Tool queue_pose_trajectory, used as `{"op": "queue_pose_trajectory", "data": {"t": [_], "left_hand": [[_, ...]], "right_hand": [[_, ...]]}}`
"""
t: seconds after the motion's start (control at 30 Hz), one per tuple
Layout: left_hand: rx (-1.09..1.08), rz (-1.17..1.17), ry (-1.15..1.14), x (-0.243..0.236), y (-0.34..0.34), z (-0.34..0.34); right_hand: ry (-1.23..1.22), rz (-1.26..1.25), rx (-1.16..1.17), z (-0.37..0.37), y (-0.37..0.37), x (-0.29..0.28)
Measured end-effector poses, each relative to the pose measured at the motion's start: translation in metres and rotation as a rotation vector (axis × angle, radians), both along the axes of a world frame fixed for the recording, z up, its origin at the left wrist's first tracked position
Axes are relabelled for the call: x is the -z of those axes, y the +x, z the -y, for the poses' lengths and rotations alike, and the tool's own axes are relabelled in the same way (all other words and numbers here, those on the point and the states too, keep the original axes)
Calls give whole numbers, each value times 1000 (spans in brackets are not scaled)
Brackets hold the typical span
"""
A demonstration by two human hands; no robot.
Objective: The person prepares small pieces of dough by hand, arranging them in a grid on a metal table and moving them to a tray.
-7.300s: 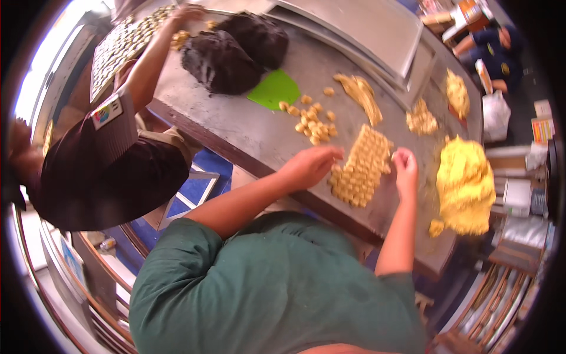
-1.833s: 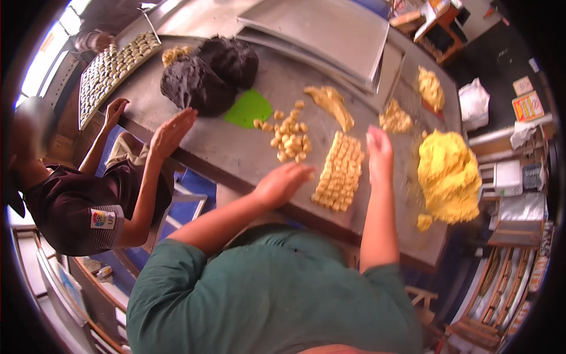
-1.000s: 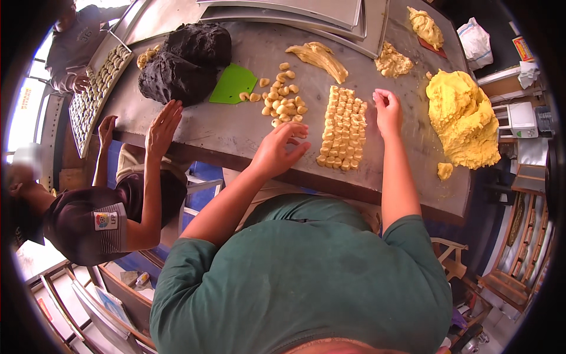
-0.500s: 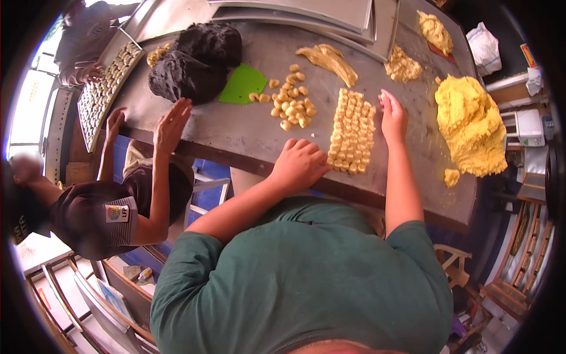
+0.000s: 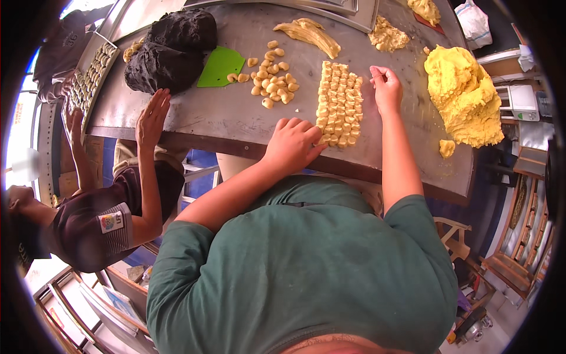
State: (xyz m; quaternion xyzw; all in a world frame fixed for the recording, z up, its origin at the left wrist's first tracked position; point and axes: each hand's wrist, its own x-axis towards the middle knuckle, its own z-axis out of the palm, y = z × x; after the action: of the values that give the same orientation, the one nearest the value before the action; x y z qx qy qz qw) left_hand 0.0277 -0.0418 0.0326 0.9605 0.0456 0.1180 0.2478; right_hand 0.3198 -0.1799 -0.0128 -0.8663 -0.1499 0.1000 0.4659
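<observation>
A block of small yellow dough pieces (image 5: 341, 103) lies in neat rows on the grey metal table (image 5: 230, 115). My left hand (image 5: 293, 144) rests flat against the block's near left corner, fingers together and touching the pieces. My right hand (image 5: 386, 88) sits at the block's right side, fingers curled, thumb and fingertips close to the far rows. I cannot see anything held in either hand.
Loose dough pieces (image 5: 271, 74) and a green scraper (image 5: 221, 66) lie left of the block. Two black dough lumps (image 5: 174, 47) sit farther left, a big yellow dough mound (image 5: 463, 94) at right. A person (image 5: 100, 206) at left presses a hand (image 5: 152, 117) on the table beside a filled tray (image 5: 88, 79).
My left hand has come in from the table's edge to the block's near left corner. My right hand stays at the block's right side. The other person's hand now lies on the table.
</observation>
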Motion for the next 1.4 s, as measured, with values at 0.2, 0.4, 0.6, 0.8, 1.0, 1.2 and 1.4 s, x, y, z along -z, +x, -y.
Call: {"op": "queue_pose_trajectory", "data": {"t": [0.2,0.4,0.6,0.8,1.0,1.2,1.4], "left_hand": [[-57,152,-383,1,-5,-14],[-33,67,-596,5,-10,-25],[-71,147,-717,0,-5,-22],[-16,45,-611,4,-7,-23],[-45,189,-838,13,-5,-19],[-256,419,-107,-19,-2,-13],[-34,248,-52,-13,37,-35]], "right_hand": [[774,-269,-257,-54,-36,-41],[82,36,-257,-61,-20,-31],[-150,236,-408,-44,-13,-15],[62,80,-267,-47,-9,-16],[267,-8,-54,-21,8,-1],[155,-4,-4,-8,1,8],[132,345,-34,-7,-1,13]]}}
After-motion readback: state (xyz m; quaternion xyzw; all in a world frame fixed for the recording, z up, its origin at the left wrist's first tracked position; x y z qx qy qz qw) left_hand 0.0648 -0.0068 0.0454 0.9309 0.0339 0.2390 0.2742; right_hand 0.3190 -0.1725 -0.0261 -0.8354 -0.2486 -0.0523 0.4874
